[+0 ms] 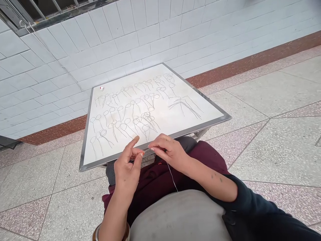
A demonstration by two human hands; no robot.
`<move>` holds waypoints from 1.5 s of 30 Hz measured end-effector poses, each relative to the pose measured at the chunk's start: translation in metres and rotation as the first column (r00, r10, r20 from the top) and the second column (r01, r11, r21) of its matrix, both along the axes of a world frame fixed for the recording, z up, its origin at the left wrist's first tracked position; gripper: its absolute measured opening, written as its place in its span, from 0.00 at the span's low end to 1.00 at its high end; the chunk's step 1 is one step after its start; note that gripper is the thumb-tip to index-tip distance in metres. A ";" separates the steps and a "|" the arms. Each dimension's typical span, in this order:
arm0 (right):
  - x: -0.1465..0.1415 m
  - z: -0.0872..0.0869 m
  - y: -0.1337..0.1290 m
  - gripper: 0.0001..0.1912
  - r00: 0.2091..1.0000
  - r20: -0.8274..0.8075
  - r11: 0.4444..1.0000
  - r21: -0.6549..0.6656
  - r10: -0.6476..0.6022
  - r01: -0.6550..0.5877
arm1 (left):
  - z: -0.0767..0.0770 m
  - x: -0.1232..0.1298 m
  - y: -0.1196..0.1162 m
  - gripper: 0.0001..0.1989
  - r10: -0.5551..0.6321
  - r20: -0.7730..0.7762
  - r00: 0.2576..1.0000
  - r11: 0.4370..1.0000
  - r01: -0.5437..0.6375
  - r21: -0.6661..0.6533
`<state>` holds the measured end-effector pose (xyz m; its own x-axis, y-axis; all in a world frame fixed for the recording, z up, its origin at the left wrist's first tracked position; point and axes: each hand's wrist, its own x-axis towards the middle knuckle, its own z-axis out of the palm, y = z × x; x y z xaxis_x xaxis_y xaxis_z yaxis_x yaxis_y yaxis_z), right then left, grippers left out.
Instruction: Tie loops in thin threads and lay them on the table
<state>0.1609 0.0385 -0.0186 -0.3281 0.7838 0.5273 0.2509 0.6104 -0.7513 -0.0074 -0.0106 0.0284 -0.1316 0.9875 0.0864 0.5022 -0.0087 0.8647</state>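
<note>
My left hand pinches thumb against index finger at the table's near edge, with another finger raised. A small orange spot shows at its thumb tip; I cannot tell what it is. Close beside it, my right hand is closed in a pinch too. A thin pale wire spans the short gap between the fingertips, and a length of it hangs below my right hand to my lap. Whether it is wire or stiff thread is hard to tell. Beyond my hands, several thin looped wires lie in rows on the white table.
A bunch of straight and bent thin wires lies on the table's right part. A small white-and-red object sits at the far left corner. The table has a grey metal rim and stands near a white tiled wall.
</note>
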 end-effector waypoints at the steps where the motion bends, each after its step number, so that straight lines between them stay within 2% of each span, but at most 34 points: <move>1: 0.000 -0.001 0.000 0.07 1.000 -0.005 1.000 0.002 -0.001 0.001 | 0.000 0.001 0.000 0.23 -0.004 0.008 1.000 1.000 0.004 -0.002; 7: -0.001 -0.001 0.000 0.06 1.000 -0.013 0.998 -0.055 -0.007 0.006 | 0.001 0.005 -0.002 0.24 -0.054 0.040 0.998 0.998 0.054 0.013; 11: -0.002 -0.001 -0.001 0.05 0.999 -0.045 0.992 -0.121 0.018 -0.023 | -0.001 0.008 -0.002 0.23 -0.043 0.018 0.999 0.999 0.042 0.029; 16: -0.002 -0.001 -0.002 0.03 0.990 -0.122 0.961 -0.260 0.066 -0.096 | -0.002 0.008 -0.002 0.23 -0.037 -0.062 0.997 0.997 0.040 0.061; 20: -0.002 0.000 -0.002 0.03 0.982 -0.163 0.935 -0.324 0.097 -0.146 | -0.004 0.007 -0.002 0.23 -0.039 -0.138 0.990 0.993 0.054 0.104; 29: -0.002 0.001 -0.003 0.02 0.952 -0.271 0.884 -0.397 0.143 -0.246 | -0.008 0.009 -0.005 0.23 -0.020 -0.240 0.971 0.974 0.072 0.213; 34: -0.002 0.002 -0.003 0.02 0.952 -0.270 0.882 -0.399 0.147 -0.250 | -0.010 0.008 -0.005 0.24 -0.019 -0.267 0.964 0.964 0.088 0.249; 40: -0.001 0.006 -0.002 0.02 0.911 -0.368 0.805 -0.476 0.185 -0.356 | -0.010 0.009 -0.006 0.23 -0.015 -0.321 0.947 0.940 0.123 0.319; 45: -0.003 0.007 -0.002 0.02 0.928 -0.339 0.838 -0.452 0.157 -0.307 | -0.011 0.009 -0.006 0.24 -0.011 -0.340 0.940 0.932 0.133 0.338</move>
<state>0.1583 0.0361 -0.0120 -0.4325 0.8809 0.1924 -0.1149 0.1578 -0.9808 0.0012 -0.0163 0.0175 0.0345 0.8903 0.4541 0.7421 -0.3271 0.5851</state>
